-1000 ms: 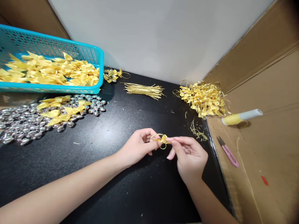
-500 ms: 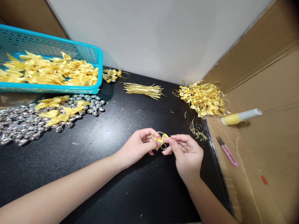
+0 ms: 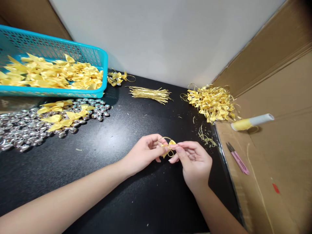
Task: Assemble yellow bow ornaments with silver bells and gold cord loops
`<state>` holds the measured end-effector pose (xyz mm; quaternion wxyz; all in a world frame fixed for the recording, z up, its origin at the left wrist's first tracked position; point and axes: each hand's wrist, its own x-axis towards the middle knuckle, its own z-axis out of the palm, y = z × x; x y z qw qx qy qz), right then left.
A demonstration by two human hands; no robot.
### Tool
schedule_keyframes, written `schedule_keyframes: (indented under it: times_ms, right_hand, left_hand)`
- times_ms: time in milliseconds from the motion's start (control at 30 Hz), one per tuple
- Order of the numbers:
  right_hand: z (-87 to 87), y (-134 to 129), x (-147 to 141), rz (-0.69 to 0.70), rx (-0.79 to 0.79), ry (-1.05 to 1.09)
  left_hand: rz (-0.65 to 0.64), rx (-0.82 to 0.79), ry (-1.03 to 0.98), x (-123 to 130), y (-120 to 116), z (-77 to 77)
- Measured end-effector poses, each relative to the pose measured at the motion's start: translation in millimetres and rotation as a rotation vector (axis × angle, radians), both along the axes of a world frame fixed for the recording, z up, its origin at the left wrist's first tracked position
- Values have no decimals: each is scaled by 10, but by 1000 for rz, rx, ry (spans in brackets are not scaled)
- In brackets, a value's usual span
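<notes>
Between both hands, just above the black tabletop [image 3: 117, 182], is a small yellow ribbon bow [image 3: 172, 142] with a looped gold cord [image 3: 166, 137]. My left hand [image 3: 149, 149] pinches the bow from the left, thumb on top. From the right, my right hand [image 3: 195, 159] closes thumb and fingertips at the bow's middle, where the cord forms a small loop. The fingers hide the exact spot of the pinch and part of the bow. Whether a bead is on it, I cannot tell.
A turquoise basket [image 3: 103, 73] holds yellow bows. Silver beads [image 3: 26, 130] and several bows [image 3: 60, 123] lie before it. Gold cord lengths [image 3: 149, 94] lie farther back. Finished-looking bows [image 3: 212, 104], cord scraps [image 3: 206, 138], pink thread snips [image 3: 238, 159] and a tube [image 3: 252, 122] are rightward.
Both hands stay in nearly the same place. My left thumb has shifted slightly right over the bow, closer to the right fingertips.
</notes>
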<state>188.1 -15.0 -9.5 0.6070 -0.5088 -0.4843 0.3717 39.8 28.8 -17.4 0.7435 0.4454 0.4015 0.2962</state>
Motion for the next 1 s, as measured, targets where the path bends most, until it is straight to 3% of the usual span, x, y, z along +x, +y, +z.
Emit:
schedule_keyframes:
  times_ms: [400,867,1000]
  right_hand:
    - [-54,70,103,-2,-138,260]
    - [100,194,288,-129,-215,584]
    - [106,212,333,-104,-215,666]
  left_hand:
    - [9,-41,1,2,21,48]
    - [17,-34,35,1,27,32]
    - [38,-56,38,7,31,30]
